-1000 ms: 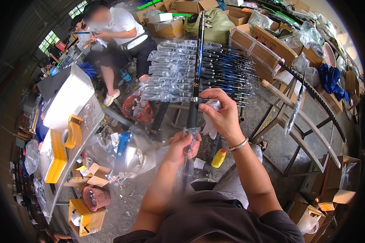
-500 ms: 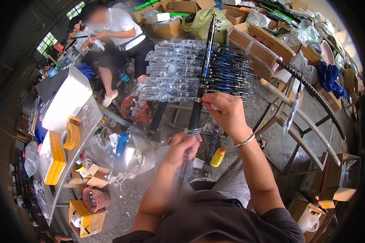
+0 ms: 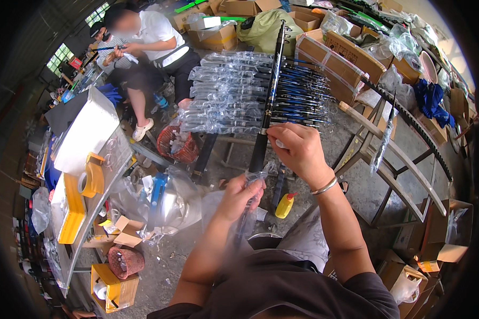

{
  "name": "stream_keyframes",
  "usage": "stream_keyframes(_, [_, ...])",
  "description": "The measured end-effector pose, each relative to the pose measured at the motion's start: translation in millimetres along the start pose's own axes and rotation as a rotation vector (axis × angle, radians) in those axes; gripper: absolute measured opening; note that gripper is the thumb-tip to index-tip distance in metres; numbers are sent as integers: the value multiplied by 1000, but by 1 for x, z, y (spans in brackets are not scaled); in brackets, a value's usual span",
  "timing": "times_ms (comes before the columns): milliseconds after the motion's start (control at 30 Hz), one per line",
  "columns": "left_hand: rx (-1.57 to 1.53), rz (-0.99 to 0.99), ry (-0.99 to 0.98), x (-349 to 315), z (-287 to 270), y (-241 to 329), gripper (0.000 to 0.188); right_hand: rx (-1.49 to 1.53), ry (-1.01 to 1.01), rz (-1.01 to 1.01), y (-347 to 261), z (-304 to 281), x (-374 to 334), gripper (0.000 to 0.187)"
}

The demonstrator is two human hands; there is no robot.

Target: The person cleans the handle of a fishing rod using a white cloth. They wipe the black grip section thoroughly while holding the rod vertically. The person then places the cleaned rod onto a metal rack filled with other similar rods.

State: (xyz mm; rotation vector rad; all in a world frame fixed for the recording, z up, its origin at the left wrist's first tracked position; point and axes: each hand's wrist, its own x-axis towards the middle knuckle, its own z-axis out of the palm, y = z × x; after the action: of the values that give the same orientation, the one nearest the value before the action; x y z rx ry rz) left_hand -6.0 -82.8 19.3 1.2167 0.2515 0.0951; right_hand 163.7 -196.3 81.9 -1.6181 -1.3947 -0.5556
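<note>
A black telescopic fishing rod (image 3: 270,101) slants up and away in front of me, its folded guides near the far tip. My left hand (image 3: 241,198) is closed around the lower grip, where a clear plastic sleeve (image 3: 254,176) wraps the rod. My right hand (image 3: 299,150) is pinched against the rod's side, just above the black foam grip (image 3: 258,151). A small white piece (image 3: 280,143) shows between its curled fingers; its kind is unclear. Beyond the rod lie several similar fishing rods (image 3: 234,90) in a row, their handles sleeved in clear plastic.
At left, a table (image 3: 109,183) bears a white foam box (image 3: 88,133) and yellow tape rolls (image 3: 93,178). Red baskets (image 3: 178,144) and a yellow bottle (image 3: 285,206) stand on the floor. A wooden-topped metal rack (image 3: 391,143) is at right. Two people (image 3: 157,40) sit at far left; cartons (image 3: 338,64) pile behind.
The held rod and both hands have shifted very slightly, with my right hand a touch to the right and lower. Its pinch at the rod stays the same.
</note>
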Motion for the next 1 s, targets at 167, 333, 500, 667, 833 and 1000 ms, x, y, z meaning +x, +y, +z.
stream_keyframes(167, [32,23,52,-2,2,2,24,17,-22,14,-3,-4,0,21])
stream_keyframes(333, [221,74,118,-4,7,5,21,-11,-100,62,-7,-15,3,21])
stream_keyframes(500, [460,119,215,-8,13,6,21,-18,-120,72,-11,-20,5,20])
stream_keyframes(667, [654,156,245,-8,7,-7,19,-3,-144,138,-12,-21,3,16])
stream_keyframes(833, [767,316,259,-6,14,-3,21,29,-109,231,-15,-20,1,13])
stream_keyframes(1000, [710,279,262,-9,15,-3,24,45,-145,271,-18,-17,1,15])
